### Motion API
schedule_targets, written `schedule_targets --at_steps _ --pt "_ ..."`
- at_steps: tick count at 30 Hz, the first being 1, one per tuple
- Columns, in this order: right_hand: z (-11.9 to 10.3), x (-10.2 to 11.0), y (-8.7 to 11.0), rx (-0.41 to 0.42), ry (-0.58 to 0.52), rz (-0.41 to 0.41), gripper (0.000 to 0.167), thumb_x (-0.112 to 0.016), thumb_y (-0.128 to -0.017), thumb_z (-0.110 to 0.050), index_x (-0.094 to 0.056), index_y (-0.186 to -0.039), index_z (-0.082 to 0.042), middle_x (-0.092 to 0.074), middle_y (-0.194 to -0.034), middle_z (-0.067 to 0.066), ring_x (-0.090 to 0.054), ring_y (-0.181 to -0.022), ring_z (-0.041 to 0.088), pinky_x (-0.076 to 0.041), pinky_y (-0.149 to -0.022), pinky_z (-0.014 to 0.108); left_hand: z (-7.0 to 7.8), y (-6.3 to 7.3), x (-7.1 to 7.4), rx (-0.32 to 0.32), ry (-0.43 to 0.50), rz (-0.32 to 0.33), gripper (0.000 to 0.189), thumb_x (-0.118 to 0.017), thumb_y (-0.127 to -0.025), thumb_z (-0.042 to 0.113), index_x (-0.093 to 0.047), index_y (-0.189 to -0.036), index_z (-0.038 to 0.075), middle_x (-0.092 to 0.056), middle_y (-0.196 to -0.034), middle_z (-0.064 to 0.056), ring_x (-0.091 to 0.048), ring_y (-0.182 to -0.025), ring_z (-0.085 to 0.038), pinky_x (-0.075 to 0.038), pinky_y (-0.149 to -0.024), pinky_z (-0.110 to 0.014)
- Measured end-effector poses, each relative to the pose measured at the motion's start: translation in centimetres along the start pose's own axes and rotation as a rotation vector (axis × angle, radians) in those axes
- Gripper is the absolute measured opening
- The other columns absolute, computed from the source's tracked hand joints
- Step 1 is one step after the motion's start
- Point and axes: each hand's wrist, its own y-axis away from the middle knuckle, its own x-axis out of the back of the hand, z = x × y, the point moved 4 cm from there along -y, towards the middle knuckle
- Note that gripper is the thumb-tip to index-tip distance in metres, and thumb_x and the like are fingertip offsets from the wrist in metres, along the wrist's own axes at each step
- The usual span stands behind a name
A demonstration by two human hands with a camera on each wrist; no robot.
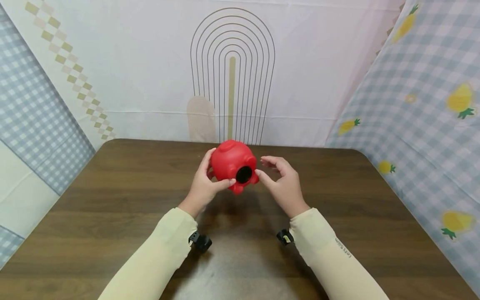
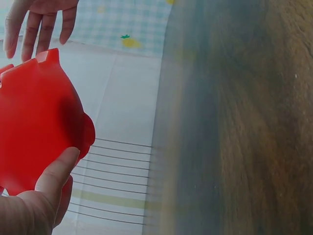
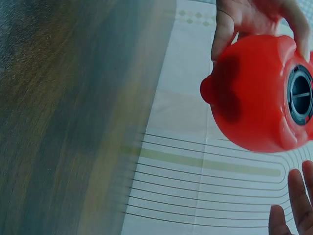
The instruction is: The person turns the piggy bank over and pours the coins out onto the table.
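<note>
A round red piggy bank with short stubby feet is held up over the far part of the table, tipped so that its underside faces right and toward me. A round black plug sits in that underside, among the feet. My left hand grips the piggy bank from the left, its thumb near the plug and its other fingers mostly hidden behind the body. My right hand is just to the right, fingers loosely bent and holding nothing, with its thumb tip right by one foot of the piggy bank.
Below the hands lies a dark brown wooden table. A white patterned cloth hangs behind its far edge, and a checked cloth with pineapples hangs along the right. Each wrist wears a small black camera.
</note>
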Motion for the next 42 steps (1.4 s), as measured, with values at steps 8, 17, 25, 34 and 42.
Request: schedule_targets --at_steps 8,17,25,34,42 --pt "-0.6 -0.7 0.5 0.166 0.113 0.019 0.029 -0.077 -0.081 -0.006 -0.069 -0.109 -0.004 -0.066 -0.105 0.007 -0.061 -0.097 0.021 -0.053 -0.086 0.028 0.9 0.3 -0.4 0.045 0.028 0.015 0.084 -0.076 -0.079 0.008 -0.030 -0.147 0.025 -0.041 -0.141 -0.001 -0.042 -0.125 -0.026 -0.053 -0.089 -0.044" --pt "-1.3 -1.6 0.5 0.321 0.275 0.035 0.022 -0.077 -0.080 -0.006 -0.071 -0.101 -0.003 -0.066 -0.099 0.010 -0.059 -0.093 0.021 -0.056 -0.080 0.035 0.0 -0.2 -0.4 0.032 0.046 0.040 0.083 -0.077 -0.079 0.010 -0.031 -0.146 0.028 -0.041 -0.140 0.000 -0.041 -0.125 -0.025 -0.053 -0.090 -0.044" --pt "-1.7 -2.0 0.5 0.401 0.390 0.074 0.020 -0.079 -0.078 -0.008 -0.073 -0.096 -0.003 -0.066 -0.094 0.010 -0.060 -0.086 0.023 -0.054 -0.072 0.035 0.0 -0.2 -0.6 0.022 0.049 0.060 0.082 -0.077 -0.078 0.009 -0.032 -0.145 0.026 -0.042 -0.138 0.000 -0.042 -0.125 -0.024 -0.052 -0.091 -0.043" --pt "-1.9 -2.4 0.7 0.434 0.527 0.085 0.019 -0.079 -0.078 -0.009 -0.074 -0.096 -0.005 -0.066 -0.092 0.010 -0.061 -0.083 0.024 -0.053 -0.071 0.041 0.1 0.0 -1.0 0.034 0.040 0.082 0.084 -0.077 -0.078 0.009 -0.031 -0.146 0.026 -0.042 -0.139 -0.001 -0.042 -0.124 -0.025 -0.053 -0.091 -0.043" --pt "-2.0 -2.9 0.9 0.415 0.603 0.088 0.017 -0.077 -0.081 -0.012 -0.074 -0.096 -0.004 -0.064 -0.091 0.011 -0.060 -0.083 0.025 -0.054 -0.070 0.042 0.1 0.2 -1.3 0.034 0.021 0.097 0.085 -0.077 -0.077 0.010 -0.031 -0.146 0.026 -0.041 -0.139 0.000 -0.042 -0.124 -0.025 -0.053 -0.089 -0.043"
